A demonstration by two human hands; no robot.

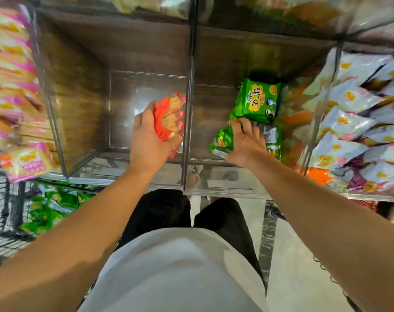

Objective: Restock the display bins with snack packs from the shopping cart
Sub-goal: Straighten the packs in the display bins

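Stocking is under way: red-and-yellow plastic snack packs (169, 119) are gripped by curled left hand (146, 136) over the clear left bin (90, 161); green packs (222, 140) are pressed by the right hand (245, 144), fingers spread, into the right bin (214, 161). Release is judged next.

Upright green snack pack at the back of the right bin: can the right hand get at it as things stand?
Probably yes. The right hand already lies in that bin on the flat green packs, and the upright green snack pack stands just beyond its fingertips, nothing between. The bin is open on top.
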